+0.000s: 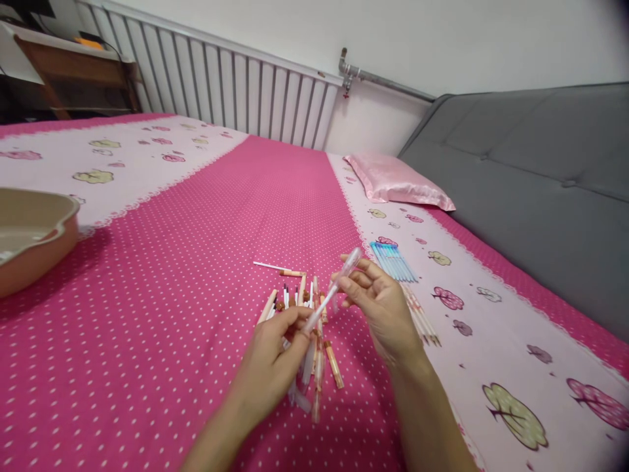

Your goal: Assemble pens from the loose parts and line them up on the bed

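A slim translucent pen (327, 299) with a pale pink, clear upper end slants between my two hands above the bed. My left hand (272, 357) pinches its lower end. The fingers of my right hand (381, 308) are closed on the pen near its upper end. Below them lies a loose pile of pen parts (318, 373): clear tubes, white sticks and peach and brown pieces, partly hidden by my left hand. A peach and brown piece (334, 364) lies at the pile's right side. Beyond the pile rests a thin white stick (268, 265).
Right of my right hand lie a row of blue pens (394, 262) and several pale pens (420, 314), partly covered by my hand. At left stands a peach basin (39, 255). A pink pillow (398, 180) lies by the grey headboard (521, 144). A radiator (221, 78) lines the wall.
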`<state>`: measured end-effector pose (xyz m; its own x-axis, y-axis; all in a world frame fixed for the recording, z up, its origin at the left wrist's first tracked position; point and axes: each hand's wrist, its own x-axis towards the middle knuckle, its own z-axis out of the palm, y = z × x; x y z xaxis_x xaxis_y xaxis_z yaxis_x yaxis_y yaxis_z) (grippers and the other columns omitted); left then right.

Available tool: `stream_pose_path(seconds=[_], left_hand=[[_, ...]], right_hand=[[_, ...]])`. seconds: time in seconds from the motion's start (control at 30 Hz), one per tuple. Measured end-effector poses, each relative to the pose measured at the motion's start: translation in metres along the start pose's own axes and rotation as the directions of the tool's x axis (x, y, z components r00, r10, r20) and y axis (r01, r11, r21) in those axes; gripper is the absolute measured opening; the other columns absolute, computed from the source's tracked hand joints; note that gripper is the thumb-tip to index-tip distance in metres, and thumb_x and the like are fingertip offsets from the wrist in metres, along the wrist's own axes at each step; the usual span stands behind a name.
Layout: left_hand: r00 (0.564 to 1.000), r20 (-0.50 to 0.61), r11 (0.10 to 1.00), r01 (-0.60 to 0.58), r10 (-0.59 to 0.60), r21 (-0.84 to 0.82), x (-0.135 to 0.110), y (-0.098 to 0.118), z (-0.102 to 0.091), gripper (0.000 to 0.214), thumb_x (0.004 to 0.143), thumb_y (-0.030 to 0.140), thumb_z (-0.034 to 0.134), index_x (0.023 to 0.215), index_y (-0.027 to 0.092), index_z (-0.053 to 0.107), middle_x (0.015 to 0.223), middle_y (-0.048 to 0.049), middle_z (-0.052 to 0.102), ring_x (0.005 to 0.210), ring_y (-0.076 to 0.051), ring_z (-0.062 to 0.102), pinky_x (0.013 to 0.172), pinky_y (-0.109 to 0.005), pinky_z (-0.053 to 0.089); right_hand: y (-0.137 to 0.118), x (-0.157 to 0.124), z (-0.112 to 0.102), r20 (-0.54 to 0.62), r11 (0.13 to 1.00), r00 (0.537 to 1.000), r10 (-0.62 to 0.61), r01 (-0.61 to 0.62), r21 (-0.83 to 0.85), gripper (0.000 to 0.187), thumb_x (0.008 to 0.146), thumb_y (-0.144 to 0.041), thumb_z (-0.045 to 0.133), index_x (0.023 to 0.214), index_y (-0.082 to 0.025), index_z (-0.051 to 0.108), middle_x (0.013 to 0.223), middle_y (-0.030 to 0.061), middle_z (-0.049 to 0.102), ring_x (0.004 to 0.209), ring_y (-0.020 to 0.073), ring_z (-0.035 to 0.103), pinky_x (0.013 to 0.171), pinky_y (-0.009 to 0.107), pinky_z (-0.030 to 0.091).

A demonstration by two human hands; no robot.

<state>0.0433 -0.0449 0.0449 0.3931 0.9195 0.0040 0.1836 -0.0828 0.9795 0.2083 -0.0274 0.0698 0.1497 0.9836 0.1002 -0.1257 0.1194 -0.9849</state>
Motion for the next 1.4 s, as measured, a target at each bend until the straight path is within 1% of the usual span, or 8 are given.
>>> stream_pose_path(seconds=[0.2,0.4,0.6,0.83,0.97,1.2,1.4], left_hand=[[1.000,-0.001,0.997,-0.014,0.014,-0.073,0.0000,-0.0028,0.0007,0.025,0.086,0.027,0.045,0.104,0.019,0.061,0.085,-0.0020,0.064,0.076,-0.015,0.057,0.072,-0.028,0.044],[1.000,0.005,0.989,0.012,-0.012,-0.144,-0.0012,0.0009,0.0002,0.026,0.086,0.023,0.045,0.105,0.018,0.062,0.089,-0.0026,0.065,0.076,-0.014,0.058,0.070,-0.026,0.044],[1.000,0.013,0.988,0.024,-0.023,-0.152,-0.0003,0.0032,-0.0005,0.027,0.086,0.023,0.045,0.106,0.018,0.062,0.087,-0.0027,0.065,0.074,-0.014,0.057,0.068,-0.026,0.044],[0.999,0.027,0.984,0.033,-0.028,-0.174,-0.0023,0.0018,-0.0014,0.028,0.087,0.026,0.044,0.108,0.019,0.062,0.085,-0.0022,0.064,0.074,-0.014,0.056,0.067,-0.026,0.043],[0.999,0.028,0.983,0.029,-0.025,-0.183,-0.0024,0.0008,-0.0012,0.029,0.087,0.026,0.044,0.109,0.020,0.062,0.086,-0.0027,0.064,0.073,-0.014,0.056,0.067,-0.026,0.044],[1.000,0.008,0.989,0.017,-0.016,-0.144,-0.0003,-0.0020,0.0002,0.031,0.084,0.028,0.049,0.112,0.020,0.062,0.090,-0.0053,0.065,0.081,-0.018,0.057,0.074,-0.031,0.046],[1.000,-0.013,0.995,-0.013,0.012,-0.101,0.0001,-0.0004,0.0007,0.033,0.084,0.026,0.050,0.114,0.018,0.061,0.097,-0.0074,0.066,0.084,-0.018,0.059,0.077,-0.033,0.046]], right_hand=[[0.0003,-0.0012,0.0020,0.053,1.000,0.999,0.002,-0.001,-0.012,0.037,0.071,-0.029,0.071,0.105,-0.020,0.059,0.078,-0.0003,0.060,0.069,0.0095,0.057,0.055,0.018,0.046],[0.0027,-0.0028,0.0032,0.080,1.000,0.997,0.004,-0.002,-0.019,0.038,0.070,-0.030,0.071,0.104,-0.021,0.059,0.080,-0.0003,0.060,0.070,0.0102,0.058,0.056,0.019,0.047],[0.0035,-0.0033,0.0049,0.093,1.000,0.996,0.001,0.001,-0.021,0.038,0.069,-0.029,0.072,0.104,-0.020,0.060,0.085,0.0019,0.063,0.072,0.0114,0.060,0.058,0.021,0.048],[0.0020,-0.0045,0.0049,0.126,0.999,0.992,0.014,-0.009,-0.039,0.036,0.072,-0.030,0.070,0.106,-0.022,0.060,0.089,0.0028,0.064,0.079,0.0127,0.061,0.061,0.022,0.048],[0.0017,-0.0057,0.0056,0.132,0.999,0.991,0.025,-0.019,-0.046,0.037,0.071,-0.028,0.071,0.106,-0.022,0.061,0.086,0.0025,0.065,0.078,0.0134,0.060,0.061,0.023,0.048],[0.0007,-0.0075,0.0061,0.176,0.999,0.983,0.051,-0.050,-0.011,0.037,0.071,-0.024,0.071,0.107,-0.022,0.061,0.088,0.0031,0.067,0.075,0.0126,0.061,0.064,0.024,0.049],[-0.0003,-0.0074,0.0065,0.145,0.998,0.988,0.061,-0.055,-0.041,0.036,0.068,-0.025,0.073,0.103,-0.022,0.064,0.085,0.0019,0.064,0.078,0.0130,0.060,0.068,0.024,0.049]])
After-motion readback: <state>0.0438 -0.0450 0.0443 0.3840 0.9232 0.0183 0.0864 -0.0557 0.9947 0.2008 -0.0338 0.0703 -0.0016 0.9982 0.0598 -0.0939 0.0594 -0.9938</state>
